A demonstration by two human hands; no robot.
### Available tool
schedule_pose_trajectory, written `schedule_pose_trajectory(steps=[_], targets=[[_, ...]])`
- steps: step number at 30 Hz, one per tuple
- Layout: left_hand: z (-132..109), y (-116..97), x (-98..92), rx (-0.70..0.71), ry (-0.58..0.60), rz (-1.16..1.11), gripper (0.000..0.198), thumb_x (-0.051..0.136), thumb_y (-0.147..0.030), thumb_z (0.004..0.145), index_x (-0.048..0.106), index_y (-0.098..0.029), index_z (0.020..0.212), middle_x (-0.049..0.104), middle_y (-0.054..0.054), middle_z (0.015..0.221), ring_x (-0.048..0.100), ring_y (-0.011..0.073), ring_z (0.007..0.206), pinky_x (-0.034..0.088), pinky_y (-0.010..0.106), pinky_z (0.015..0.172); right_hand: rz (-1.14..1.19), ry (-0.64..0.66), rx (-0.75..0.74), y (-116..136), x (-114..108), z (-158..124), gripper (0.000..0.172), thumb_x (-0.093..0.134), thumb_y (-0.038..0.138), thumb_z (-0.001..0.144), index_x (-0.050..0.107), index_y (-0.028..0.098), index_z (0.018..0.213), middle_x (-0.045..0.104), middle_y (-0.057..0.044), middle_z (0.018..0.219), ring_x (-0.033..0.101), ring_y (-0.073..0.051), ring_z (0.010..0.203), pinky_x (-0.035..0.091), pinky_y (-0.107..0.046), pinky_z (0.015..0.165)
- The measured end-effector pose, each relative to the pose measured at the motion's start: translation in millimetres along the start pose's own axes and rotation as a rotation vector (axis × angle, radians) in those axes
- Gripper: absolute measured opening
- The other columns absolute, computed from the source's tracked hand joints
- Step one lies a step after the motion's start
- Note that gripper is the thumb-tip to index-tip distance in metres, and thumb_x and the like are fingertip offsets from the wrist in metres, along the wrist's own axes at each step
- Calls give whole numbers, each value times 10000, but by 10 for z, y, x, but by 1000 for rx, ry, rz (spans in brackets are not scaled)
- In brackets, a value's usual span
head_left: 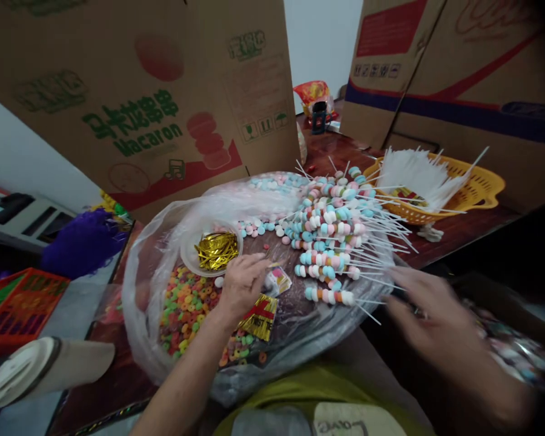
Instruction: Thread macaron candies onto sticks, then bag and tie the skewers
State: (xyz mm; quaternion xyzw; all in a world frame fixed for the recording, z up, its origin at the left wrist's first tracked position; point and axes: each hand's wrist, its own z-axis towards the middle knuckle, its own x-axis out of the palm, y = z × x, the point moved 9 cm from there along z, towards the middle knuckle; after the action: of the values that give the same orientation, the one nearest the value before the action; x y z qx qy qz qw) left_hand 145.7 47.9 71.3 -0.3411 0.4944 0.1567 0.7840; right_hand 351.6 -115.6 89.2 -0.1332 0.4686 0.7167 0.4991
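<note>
My left hand [243, 284] is over the plastic-lined tray, fingers bent and pressed together beside small printed packets [278, 282]. Whatever its fingertips hold is too small to make out. Below it lies a gold twist-tie pack [260, 318]. My right hand [429, 309], blurred by motion, is at the tray's right edge, fingers apart near the white stick ends. Skewers of pastel candies and gummy rings [329, 260] are piled at the tray's right. Loose gummy rings [186, 309] lie at the left, and pastel candies [258, 227] at the back.
A clear bowl [188, 260] holds gold twist ties. The yellow basket [485, 181] of white sticks stands back right. Large cardboard boxes [200, 79] rise behind. A lidded cup [79, 366] and an orange basket [36, 315] are at left. A box of wrapped sweets [518, 351] is at right.
</note>
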Motion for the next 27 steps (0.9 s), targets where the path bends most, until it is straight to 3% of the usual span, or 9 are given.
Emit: schedule_pose_trajectory(steps=[2,4,7,10,12,17,19,22,27], targets=[[-88,-243,-129,110,89,-20,229,421,-220,837,641,-194,894,649,67,938,547,182,900,354,319,846,131,120,-234,517,530,257,342,517,324,809,531,156,1107,557,-131,1058,467,-254,1034,396,-424,858],[-239,-314,-226,91,130,-102,239,385,-200,850,621,-170,828,627,57,801,538,160,781,386,293,760,286,244,-379,1017,970,374,214,455,211,832,564,164,1011,591,-88,898,505,-206,874,417,-359,754],[-537,-117,-281,-132,27,-278,176,423,-226,846,584,-159,863,590,38,786,520,133,725,405,243,675,471,277,-284,1300,1299,416,161,416,171,842,560,163,771,555,-45,705,484,-155,707,392,-278,638],[-804,76,-74,-340,11,-441,113,544,-255,778,572,-158,829,578,6,721,506,106,631,396,203,587,522,339,-168,1224,1439,285,196,419,197,838,482,177,654,494,-4,615,439,-119,602,343,-234,561],[-860,78,77,-388,31,-511,102,582,-248,740,559,-151,717,558,-11,641,486,94,575,378,191,546,499,375,-100,1067,1451,183,255,405,238,842,406,189,592,424,25,553,380,-101,530,292,-227,509],[-720,-157,326,-246,117,-602,223,544,-303,762,528,-144,606,476,-29,533,418,79,523,335,187,519,610,550,284,525,1446,-38,402,344,435,865,332,197,541,323,53,496,317,-83,477,253,-218,462],[-692,-175,411,-232,146,-637,260,509,-314,783,512,-139,591,441,-35,516,381,71,502,313,185,500,718,632,372,433,1421,-103,398,363,481,850,374,189,580,342,52,531,325,-82,503,279,-207,470],[-691,-147,472,-254,174,-653,298,470,-320,805,494,-136,572,431,-31,527,381,72,515,308,189,505,756,703,322,445,1356,-132,285,474,428,814,455,172,690,409,40,633,359,-89,589,321,-198,526],[-710,-114,515,-371,214,-788,190,557,-337,752,522,-151,730,455,-52,579,390,63,504,325,177,493,588,591,268,430,1345,-156,277,448,365,838,455,170,642,405,38,601,354,-93,588,307,-205,525]])
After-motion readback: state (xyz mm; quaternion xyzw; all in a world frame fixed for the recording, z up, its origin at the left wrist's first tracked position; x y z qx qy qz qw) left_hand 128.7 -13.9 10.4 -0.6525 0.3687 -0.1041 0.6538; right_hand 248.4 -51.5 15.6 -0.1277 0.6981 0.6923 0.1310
